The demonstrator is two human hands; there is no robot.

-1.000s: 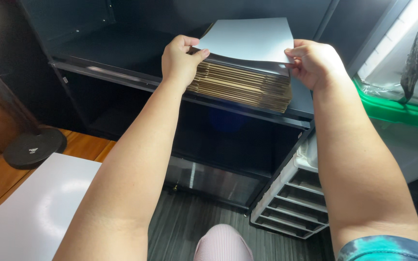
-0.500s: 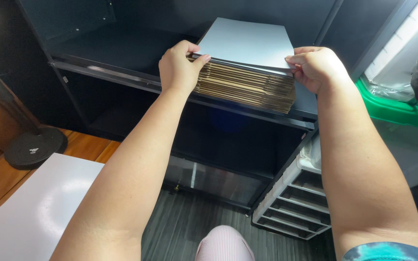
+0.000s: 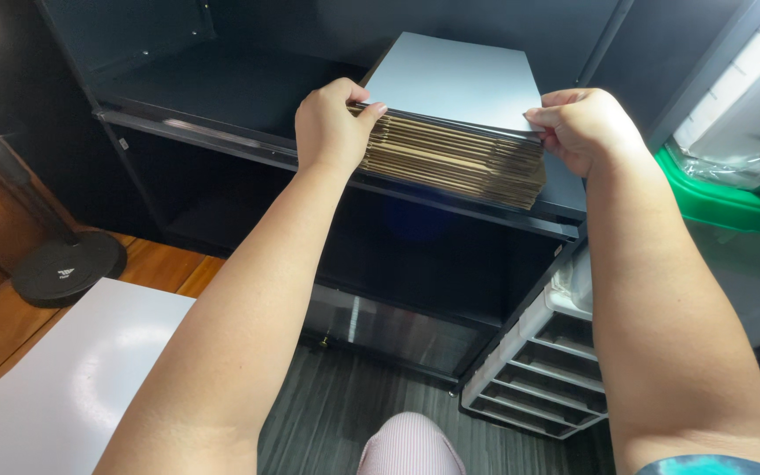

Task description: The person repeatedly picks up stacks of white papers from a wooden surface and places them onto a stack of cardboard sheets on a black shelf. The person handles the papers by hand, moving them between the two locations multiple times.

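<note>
Both hands shifted slightly, still pinching grey top sheet (brown cardboard stack)

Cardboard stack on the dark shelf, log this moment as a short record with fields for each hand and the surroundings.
stack: flattened cardboard sheets, white sheet on top, lying on dark shelf
left hand: grips the stack's left corner
right hand: pinches the top sheet's right corner
below right: drawer unit
lower left: white tabletop
</note>
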